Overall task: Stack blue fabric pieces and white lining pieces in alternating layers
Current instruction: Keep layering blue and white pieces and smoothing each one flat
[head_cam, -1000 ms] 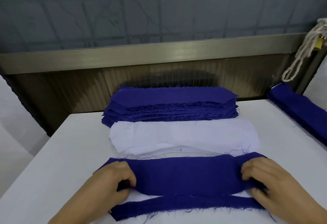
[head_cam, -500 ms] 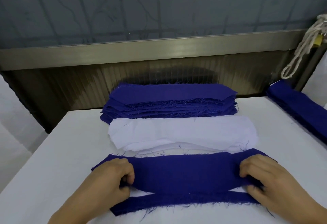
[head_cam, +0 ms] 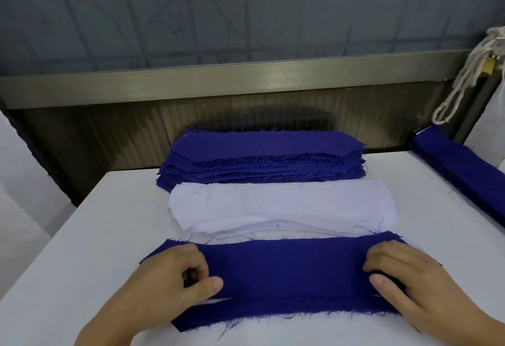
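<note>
Here, both hands, left [head_cam: 175, 282] and right [head_cam: 404, 282], pinched a blue piece [head_cam: 287, 266] at six o'clock, squaring it onto the stack; white lining [head_cam: 281, 203] at twelve likely came next.

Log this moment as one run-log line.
left hand grips blue piece | right hand grips it | lowered onto near stack | white lining pile behind | blue stack farthest

A garment workshop: stacked cut blue fabric pieces [head_cam: 262, 159] on a white worktable [head_cam: 90, 236].
</note>
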The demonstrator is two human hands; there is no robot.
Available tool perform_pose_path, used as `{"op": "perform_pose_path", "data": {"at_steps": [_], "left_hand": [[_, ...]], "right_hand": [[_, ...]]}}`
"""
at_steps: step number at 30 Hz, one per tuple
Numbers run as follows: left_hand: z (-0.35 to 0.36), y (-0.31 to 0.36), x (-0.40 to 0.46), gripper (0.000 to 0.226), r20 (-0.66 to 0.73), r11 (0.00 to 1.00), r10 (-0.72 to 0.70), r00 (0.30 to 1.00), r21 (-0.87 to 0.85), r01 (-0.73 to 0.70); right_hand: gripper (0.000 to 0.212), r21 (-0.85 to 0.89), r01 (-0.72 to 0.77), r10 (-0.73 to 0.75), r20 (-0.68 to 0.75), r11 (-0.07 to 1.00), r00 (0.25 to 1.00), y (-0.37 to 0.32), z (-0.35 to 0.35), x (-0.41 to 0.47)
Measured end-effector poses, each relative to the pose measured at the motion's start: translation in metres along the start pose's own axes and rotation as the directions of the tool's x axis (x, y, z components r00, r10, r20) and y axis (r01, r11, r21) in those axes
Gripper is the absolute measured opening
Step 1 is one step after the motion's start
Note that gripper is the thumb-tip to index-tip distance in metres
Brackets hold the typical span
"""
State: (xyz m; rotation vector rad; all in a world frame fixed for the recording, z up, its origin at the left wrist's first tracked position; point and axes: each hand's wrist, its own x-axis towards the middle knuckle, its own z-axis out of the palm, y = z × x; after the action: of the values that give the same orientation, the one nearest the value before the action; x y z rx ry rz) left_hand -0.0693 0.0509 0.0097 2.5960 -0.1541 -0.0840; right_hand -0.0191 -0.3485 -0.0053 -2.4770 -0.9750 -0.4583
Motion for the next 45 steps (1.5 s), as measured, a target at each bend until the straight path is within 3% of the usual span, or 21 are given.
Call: {"op": "perform_pose_path", "data": {"at_steps": [3, 6, 10, 14, 23, 27, 29, 32, 34, 36, 39, 45], "left_hand": [[0.009, 0.010, 0.004, 0.021, -0.133, 0.997, 0.078, 0.988, 0.005, -0.078], [0.020, 0.021, 0.011, 0.003, -0.091, 0.989, 0.144, 0.985, 0.054, -0.140], [0.024, 0.012, 0.012, 0.014, -0.126, 0.991, 0.016, 0.992, 0.130, 0.001], [0.019, 0.001, 0.011, 0.022, -0.215, 0.965, -0.148, 0.965, 0.183, 0.189], [0.020, 0.006, 0.012, 0.019, -0.248, 0.964, -0.169, 0.954, 0.159, 0.213], [0.020, 0.024, 0.025, 0.013, -0.425, 0.986, 0.011, 0.905, 0.155, 0.061], [0.021, 0.035, 0.039, 0.028, -0.448, 0.985, 0.091, 0.889, 0.171, -0.014], [0.026, 0.047, 0.055, 0.052, -0.322, 0.982, 0.174, 0.931, 0.129, -0.139], [0.035, 0.046, 0.064, 0.060, -0.225, 0.972, 0.215, 0.950, 0.139, -0.188], [0.043, 0.037, 0.070, 0.062, -0.207, 0.969, 0.205, 0.957, 0.183, -0.168], [0.048, 0.022, 0.074, 0.059, -0.310, 0.975, 0.145, 0.939, 0.206, -0.083], [0.029, -0.007, 0.070, 0.057, -0.456, 0.966, -0.098, 0.885, 0.171, 0.194]], "right_hand": [[0.026, -0.027, 0.015, -0.015, -0.029, 1.000, 0.999, -0.008, 0.008, 0.008], [0.018, -0.073, 0.037, -0.035, 0.032, 0.997, 0.999, -0.016, 0.020, 0.019], [0.018, -0.046, -0.180, 0.185, 0.143, 0.983, 0.972, -0.009, 0.020, 0.020], [0.014, -0.033, -0.328, 0.330, 0.135, 0.944, 0.934, 0.001, 0.013, 0.015], [0.013, -0.254, -0.490, 0.536, 0.158, 0.834, 0.829, -0.003, 0.006, 0.024], [0.016, -0.169, -0.382, 0.395, 0.049, 0.909, 0.917, -0.006, 0.006, 0.052], [0.022, -0.158, -0.284, 0.299, 0.078, 0.946, 0.951, -0.004, 0.012, 0.068], [0.037, -0.182, -0.254, 0.282, 0.149, 0.950, 0.948, 0.003, 0.024, 0.080], [0.035, -0.199, -0.258, 0.282, 0.104, 0.946, 0.954, 0.007, 0.031, 0.077], [0.032, -0.176, -0.233, 0.240, 0.018, 0.956, 0.971, 0.011, 0.034, 0.071], [0.018, -0.141, -0.173, 0.165, -0.064, 0.975, 0.984, 0.019, 0.034, 0.064], [0.017, -0.084, -0.224, 0.218, -0.068, 0.971, 0.974, 0.026, 0.036, 0.062]]}}
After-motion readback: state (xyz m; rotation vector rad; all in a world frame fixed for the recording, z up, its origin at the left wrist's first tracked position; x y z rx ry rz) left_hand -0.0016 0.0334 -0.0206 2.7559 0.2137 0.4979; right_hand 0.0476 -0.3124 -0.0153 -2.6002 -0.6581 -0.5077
